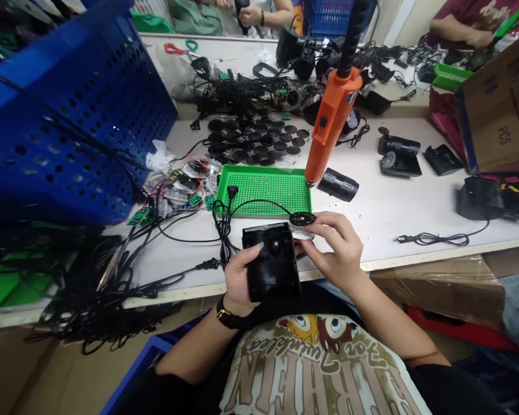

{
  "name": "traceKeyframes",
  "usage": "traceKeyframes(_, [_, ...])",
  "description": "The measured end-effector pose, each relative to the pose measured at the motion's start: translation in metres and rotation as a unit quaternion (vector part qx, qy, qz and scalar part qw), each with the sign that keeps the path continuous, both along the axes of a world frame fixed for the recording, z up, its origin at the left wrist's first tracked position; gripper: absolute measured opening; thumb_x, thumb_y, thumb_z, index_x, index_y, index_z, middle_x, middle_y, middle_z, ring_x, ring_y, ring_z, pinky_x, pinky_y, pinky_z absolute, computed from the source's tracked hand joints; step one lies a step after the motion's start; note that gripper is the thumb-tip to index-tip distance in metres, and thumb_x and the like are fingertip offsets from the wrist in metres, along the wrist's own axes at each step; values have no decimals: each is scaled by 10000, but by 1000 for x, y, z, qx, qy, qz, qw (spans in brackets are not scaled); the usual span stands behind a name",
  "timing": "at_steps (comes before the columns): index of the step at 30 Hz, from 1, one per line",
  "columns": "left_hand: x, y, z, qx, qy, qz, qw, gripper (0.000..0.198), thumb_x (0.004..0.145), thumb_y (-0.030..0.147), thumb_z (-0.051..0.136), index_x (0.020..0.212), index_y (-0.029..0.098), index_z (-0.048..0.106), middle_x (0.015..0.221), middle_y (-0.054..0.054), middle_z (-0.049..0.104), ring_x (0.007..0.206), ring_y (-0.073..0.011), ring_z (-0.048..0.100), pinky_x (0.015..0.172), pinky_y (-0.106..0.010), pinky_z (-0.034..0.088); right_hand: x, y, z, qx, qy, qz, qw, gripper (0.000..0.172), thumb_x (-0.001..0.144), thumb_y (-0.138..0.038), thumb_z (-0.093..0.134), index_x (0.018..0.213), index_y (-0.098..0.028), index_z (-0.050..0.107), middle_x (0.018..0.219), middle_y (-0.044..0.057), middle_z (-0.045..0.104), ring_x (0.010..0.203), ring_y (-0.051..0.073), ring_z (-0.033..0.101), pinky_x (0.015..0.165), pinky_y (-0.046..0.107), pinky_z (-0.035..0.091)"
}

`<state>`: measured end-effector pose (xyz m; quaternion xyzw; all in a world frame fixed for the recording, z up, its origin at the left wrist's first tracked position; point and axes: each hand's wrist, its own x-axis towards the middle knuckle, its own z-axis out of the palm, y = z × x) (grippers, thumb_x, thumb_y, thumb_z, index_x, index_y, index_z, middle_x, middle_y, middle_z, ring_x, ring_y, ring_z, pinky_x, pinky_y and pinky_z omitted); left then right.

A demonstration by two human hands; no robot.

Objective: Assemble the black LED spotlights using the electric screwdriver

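My left hand (241, 276) is closed around a black plastic housing (274, 268), thumb on its face near a round knob-like bump. My right hand (338, 248) pinches a small black perforated disc (303, 218), with a pale part beneath it, just right of the housing. A black cord (259, 201) arcs from the disc leftward to a bundle of cable with a plug. Behind my hands lies a green perforated tray (263, 215) with tiny screws scattered in it. Above the tray's right end hangs an orange electric screwdriver (331, 124), its tip near the tray's rim.
A blue perforated crate (90, 109) stands on the left, with tangled black cables (125, 300) below it. Black discs (255, 138) cover the table behind the tray. A black cylindrical shell (338, 184) lies right of it. A cardboard box (501, 104) leans at right; other people work across the table.
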<state>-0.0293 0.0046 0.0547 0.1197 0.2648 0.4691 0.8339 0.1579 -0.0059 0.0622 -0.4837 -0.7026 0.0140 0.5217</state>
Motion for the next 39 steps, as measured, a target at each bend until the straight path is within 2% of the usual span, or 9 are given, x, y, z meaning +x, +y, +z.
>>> traceKeyframes(3, [1,6,2,-22,-14,-5,1000,380,790,341,656,1078,129,788,1096,-114,821,1144,-333,748,1105,-481,551,1,-2,14,-61,-25,73,995,317,904,-152,699,1210,-229,669,1125,101,741,1137,253,708,966,459,619])
traceKeyframes(7, [-3,13,1,-56,-47,-39,997,437,802,425,639,1074,112,777,1053,-161,815,1068,-353,763,1063,-547,557,16,-1,25,-149,76,147,975,307,948,-145,644,1246,-219,650,1223,110,728,1171,209,702,967,404,636])
traceKeyframes(14, [-7,14,-7,-87,-69,-80,991,448,812,476,645,1041,115,777,1088,-198,804,1050,-377,760,1015,-577,562,31,12,13,-131,32,143,981,68,959,-177,685,998,-211,730,982,54,792,948,171,753,859,348,622])
traceKeyframes(17, [-5,14,0,-83,-73,-97,989,450,828,476,636,1053,110,766,1097,-207,799,1076,-401,753,989,-596,573,30,12,3,-86,38,135,986,92,961,-157,659,977,-224,719,962,48,792,928,185,761,828,356,620])
traceKeyframes(20, [-4,13,11,-79,-60,-82,992,407,889,434,598,1077,110,757,1050,-168,813,1011,-364,776,946,-576,611,32,9,-1,-51,59,123,989,104,961,-144,630,978,-225,693,967,57,768,945,206,758,849,383,612])
traceKeyframes(23, [-1,14,18,-68,-18,-37,997,398,967,399,566,1194,118,733,1184,-152,795,1114,-353,758,970,-545,620,36,6,11,-67,137,95,984,34,973,-211,636,949,-227,655,912,52,706,908,211,729,821,381,603])
traceKeyframes(26, [5,17,17,-62,25,15,998,338,1005,367,598,1225,149,732,1191,-116,799,1162,-316,749,1057,-479,590,34,3,33,-148,176,102,968,72,981,-285,655,937,-233,633,873,33,669,833,179,676,727,316,569])
traceKeyframes(31, [13,21,18,-51,12,4,999,441,1052,489,552,1304,161,707,1143,-99,809,1150,-285,755,1097,-432,561,13,13,55,-251,79,173,949,114,996,-286,645,910,-212,643,859,0,683,797,144,635,755,294,519])
traceKeyframes(39, [8,17,20,-44,8,23,999,575,1041,604,501,1394,180,662,1200,-102,794,1123,-280,760,1079,-415,560,-2,25,46,-198,-21,168,965,139,1016,-287,593,901,-216,627,858,22,684,816,178,623,763,323,475])
